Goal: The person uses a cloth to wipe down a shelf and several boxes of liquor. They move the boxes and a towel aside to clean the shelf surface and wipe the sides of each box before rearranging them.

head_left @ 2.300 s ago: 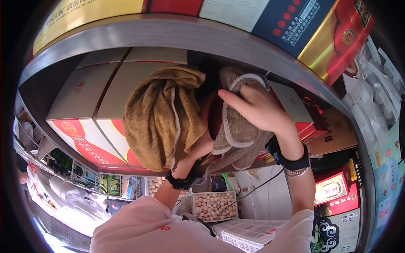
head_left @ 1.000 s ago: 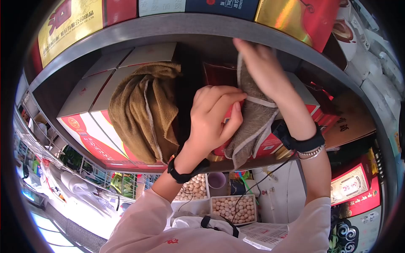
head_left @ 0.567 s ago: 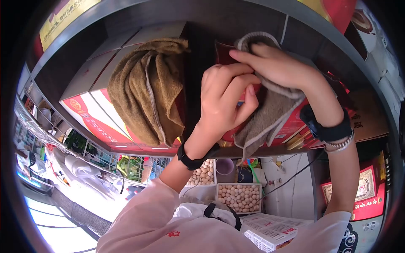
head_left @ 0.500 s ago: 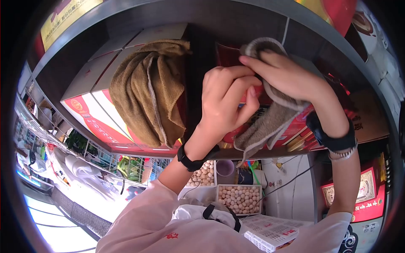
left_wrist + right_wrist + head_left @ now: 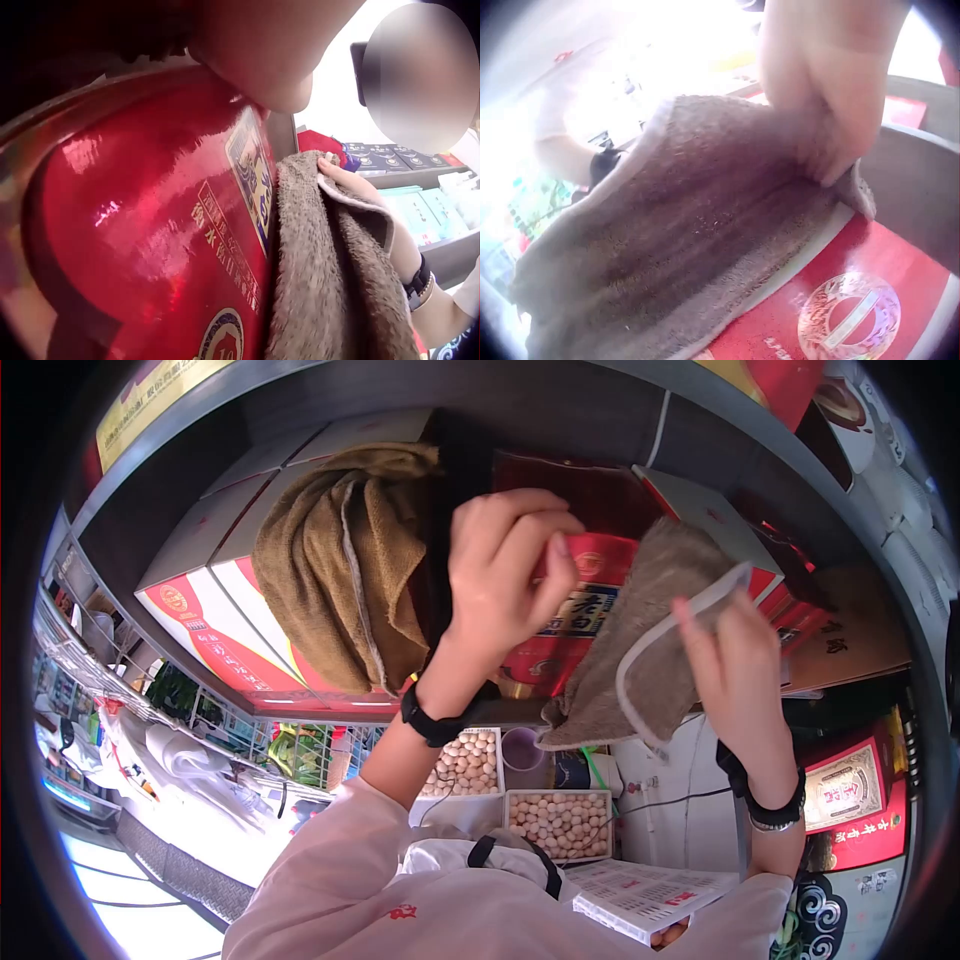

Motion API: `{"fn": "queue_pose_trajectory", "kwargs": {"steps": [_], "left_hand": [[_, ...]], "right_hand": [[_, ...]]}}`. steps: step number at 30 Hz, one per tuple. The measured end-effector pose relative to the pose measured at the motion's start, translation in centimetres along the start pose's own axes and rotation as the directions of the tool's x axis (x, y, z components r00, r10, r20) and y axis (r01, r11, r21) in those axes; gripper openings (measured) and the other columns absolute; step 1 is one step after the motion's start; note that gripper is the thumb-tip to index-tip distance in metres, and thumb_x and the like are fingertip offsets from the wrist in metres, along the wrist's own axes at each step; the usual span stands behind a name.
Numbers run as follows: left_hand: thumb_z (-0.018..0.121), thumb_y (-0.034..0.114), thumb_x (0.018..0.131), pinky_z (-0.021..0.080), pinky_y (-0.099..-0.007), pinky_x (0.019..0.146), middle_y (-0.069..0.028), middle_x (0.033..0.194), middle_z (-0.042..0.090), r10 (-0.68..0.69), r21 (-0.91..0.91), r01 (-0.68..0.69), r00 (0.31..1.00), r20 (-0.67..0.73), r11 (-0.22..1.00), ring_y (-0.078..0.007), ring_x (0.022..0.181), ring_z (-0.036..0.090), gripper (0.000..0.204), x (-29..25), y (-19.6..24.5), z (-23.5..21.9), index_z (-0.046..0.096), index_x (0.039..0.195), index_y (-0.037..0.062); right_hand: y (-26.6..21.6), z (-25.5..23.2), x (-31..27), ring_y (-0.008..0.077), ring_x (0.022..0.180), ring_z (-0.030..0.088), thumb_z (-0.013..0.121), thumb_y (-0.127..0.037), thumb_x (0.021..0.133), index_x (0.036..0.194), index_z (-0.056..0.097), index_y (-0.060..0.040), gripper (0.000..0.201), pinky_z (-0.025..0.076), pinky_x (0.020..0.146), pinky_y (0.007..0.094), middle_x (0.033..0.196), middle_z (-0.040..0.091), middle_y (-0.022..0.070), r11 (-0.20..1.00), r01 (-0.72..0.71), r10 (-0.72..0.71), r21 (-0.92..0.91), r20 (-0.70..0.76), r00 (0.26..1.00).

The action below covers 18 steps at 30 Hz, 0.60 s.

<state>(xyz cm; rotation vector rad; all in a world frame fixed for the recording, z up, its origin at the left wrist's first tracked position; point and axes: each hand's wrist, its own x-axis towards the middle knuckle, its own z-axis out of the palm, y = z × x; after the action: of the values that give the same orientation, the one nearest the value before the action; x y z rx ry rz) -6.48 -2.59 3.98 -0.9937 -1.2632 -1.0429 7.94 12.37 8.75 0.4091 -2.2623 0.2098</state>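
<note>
My left hand (image 5: 505, 565) has its fingers curled over the top edge of a glossy red box (image 5: 545, 660) with a dark blue and gold label. In the left wrist view that red box (image 5: 150, 202) fills most of the frame below the hand. A grey-brown cloth (image 5: 640, 650) with a pale hem hangs across the box's right side. My right hand (image 5: 735, 670) pinches the cloth near its hem, a bit blurred by motion. The right wrist view shows the cloth (image 5: 690, 202) spread below the hand, over another red surface.
A brown towel (image 5: 340, 570) drapes over white-and-red cartons (image 5: 225, 630) on the shelf's left. Another carton (image 5: 700, 510) stands behind the cloth. The metal shelf edge (image 5: 200, 420) curves overhead. Below are egg crates (image 5: 510, 830) and a white plastic basket (image 5: 640, 900).
My right hand has come down and right from the top of the red box, drawing the cloth along. More of the box's label shows. My left hand keeps hold at its edge.
</note>
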Motion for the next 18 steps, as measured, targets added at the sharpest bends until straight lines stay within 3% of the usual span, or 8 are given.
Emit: {"fn": "queue_pose_trajectory", "kwargs": {"steps": [2,3,9,11,12,14,17,18], "left_hand": [[0.059,0.003,0.071,0.041,-0.0331,0.068,-0.0063,0.084,0.061,-0.012,-0.029,0.011,0.999,-0.030,1.000,-0.0213,0.074,0.056,0.008,-0.1,-0.3,-0.5,0.063,0.077,0.0064],[0.058,0.001,0.072,0.042,-0.0330,0.069,-0.0071,0.084,0.061,-0.027,-0.035,0.026,0.999,-0.032,0.999,-0.0220,0.075,0.056,0.009,-0.1,-0.5,-0.8,0.063,0.077,0.0056],[0.053,-0.003,0.078,0.042,-0.0306,0.072,-0.0101,0.086,0.060,-0.120,-0.110,0.114,0.991,-0.052,0.987,-0.0219,0.078,0.054,0.011,0.0,-1.0,-2.1,0.062,0.081,0.0020],[0.049,-0.001,0.082,0.043,-0.0306,0.074,-0.0120,0.086,0.060,-0.126,-0.090,0.124,0.992,-0.019,0.988,-0.0223,0.080,0.056,0.013,0.0,-0.7,-2.2,0.062,0.080,-0.0003],[0.046,0.001,0.086,0.044,-0.0307,0.076,-0.0138,0.086,0.061,-0.132,-0.072,0.132,0.991,0.005,0.989,-0.0228,0.081,0.058,0.017,0.0,-0.6,-2.3,0.061,0.080,-0.0026],[0.046,0.001,0.086,0.044,-0.0305,0.076,-0.0138,0.086,0.061,-0.128,-0.060,0.129,0.992,0.013,0.990,-0.0226,0.081,0.058,0.017,0.1,-0.6,-2.2,0.061,0.080,-0.0025],[0.047,0.000,0.085,0.044,-0.0299,0.074,-0.0134,0.085,0.061,-0.113,-0.048,0.112,0.993,-0.024,0.993,-0.0221,0.080,0.058,0.015,0.1,-0.6,-2.1,0.061,0.079,-0.0022],[0.047,-0.001,0.085,0.044,-0.0296,0.073,-0.0129,0.084,0.061,-0.131,-0.034,0.130,0.991,-0.008,0.991,-0.0218,0.080,0.058,0.016,0.2,-0.4,-2.0,0.061,0.078,-0.0020]], "right_hand": [[-0.1,-0.9,0.5,0.0334,0.062,0.049,0.059,-0.010,0.087,0.080,0.050,0.0040,0.018,0.040,0.056,0.0374,0.069,0.048,0.0182,0.971,-0.222,0.228,0.088,-0.073,0.971],[0.0,-1.1,1.6,0.0324,0.058,0.045,0.056,-0.013,0.090,0.075,0.046,0.0039,0.024,0.038,0.055,0.0376,0.066,0.047,0.0185,0.957,-0.243,0.261,0.161,-0.104,0.960],[2.3,1.7,8.0,0.0245,0.055,0.045,0.052,-0.039,0.091,0.073,0.047,0.0048,0.048,0.039,0.057,0.0350,0.065,0.049,0.0157,0.954,-0.135,0.166,0.267,-0.097,0.981],[3.0,2.8,10.6,0.0083,0.074,0.040,0.050,-0.044,0.091,0.089,0.054,0.0033,0.047,0.038,0.071,0.0245,0.075,0.046,0.0011,0.896,-0.306,0.240,0.322,0.228,0.944],[4.0,3.9,11.4,0.0083,0.074,0.040,0.050,-0.044,0.091,0.089,0.054,0.0033,0.047,0.038,0.071,0.0245,0.075,0.046,0.0011,0.892,-0.307,0.240,0.331,0.228,0.944],[5.4,6.6,12.2,0.0086,0.076,0.040,0.047,-0.049,0.091,0.091,0.056,0.0037,0.054,0.038,0.072,0.0241,0.077,0.047,0.0000,0.931,-0.278,0.125,0.236,0.508,0.852],[4.5,6.4,11.0,0.0084,0.078,0.041,0.046,-0.051,0.091,0.094,0.056,0.0047,0.056,0.038,0.072,0.0243,0.081,0.048,0.0010,0.863,-0.352,0.169,0.362,0.448,0.878],[4.4,6.8,10.4,0.0077,0.076,0.041,0.047,-0.049,0.091,0.092,0.058,0.0045,0.055,0.038,0.069,0.0249,0.077,0.050,0.0005,0.840,-0.333,0.198,0.427,0.330,0.923]]}}
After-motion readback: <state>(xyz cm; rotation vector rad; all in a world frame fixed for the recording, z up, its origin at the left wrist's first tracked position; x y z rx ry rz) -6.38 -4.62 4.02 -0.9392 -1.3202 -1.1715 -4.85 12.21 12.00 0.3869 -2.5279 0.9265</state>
